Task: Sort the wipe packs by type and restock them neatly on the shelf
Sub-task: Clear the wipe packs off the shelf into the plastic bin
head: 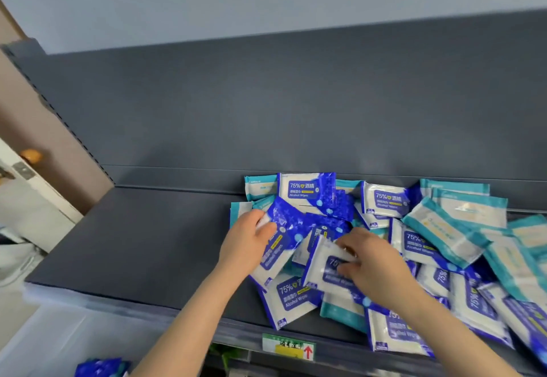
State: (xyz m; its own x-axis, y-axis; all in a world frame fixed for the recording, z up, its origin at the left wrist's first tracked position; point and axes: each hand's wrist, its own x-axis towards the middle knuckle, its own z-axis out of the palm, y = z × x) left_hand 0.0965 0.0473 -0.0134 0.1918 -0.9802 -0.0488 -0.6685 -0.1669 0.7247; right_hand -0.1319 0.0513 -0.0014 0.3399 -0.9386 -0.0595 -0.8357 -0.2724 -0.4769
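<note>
A heap of wipe packs lies jumbled on the right half of the dark grey shelf (148, 243), reaching from its back panel to its near lip. There are two kinds. The blue alcohol-wipe packs (306, 190) have white faces, with "75%" and "Alcohol Wipes" printed on a blue patch. The teal packs (444, 228) are pale with teal ends, and most of them sit on the far right of the heap. The two kinds overlap at all angles, and some lean against the back panel.

Both bare forearms reach up from the near edge into the left side of the heap. The left hand (248, 240) shows its back. Its fingers curl over the far end of a slanted blue pack (278, 246) and its thumb lies along the pack's face, so it grips that pack. The right hand (376, 264) comes in from the right. It pinches the right edge of a tilted blue pack (325, 270) between curled fingers and thumb, and the pack sits atop others near the middle.

A green and yellow price label (288, 346) with a red arrow is fixed to the shelf's near lip. Below the shelf, at the near left, a few more blue packs (100, 367) show.
</note>
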